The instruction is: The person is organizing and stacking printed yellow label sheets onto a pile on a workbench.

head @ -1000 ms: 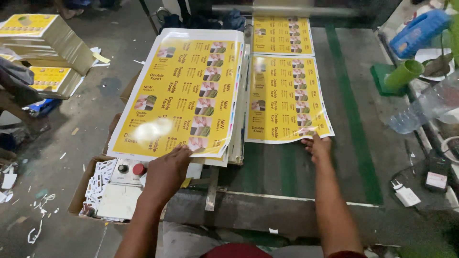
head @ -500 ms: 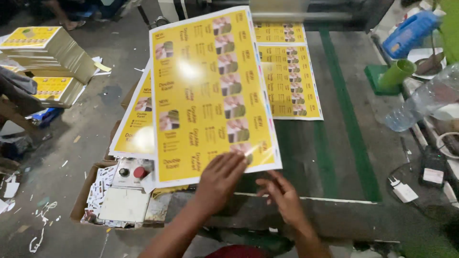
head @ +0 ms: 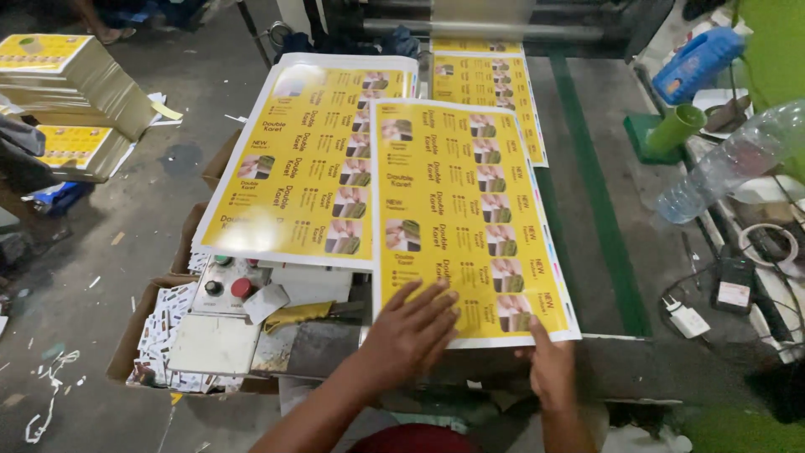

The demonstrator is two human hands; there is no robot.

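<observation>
Both forearms are bare, no sleeves showing at all; left hand [head: 408,333] and right hand [head: 551,372] have no gloves, rings or watch that I can spot; a bit of dark red clothing peeks in at 6 o'clock.
</observation>
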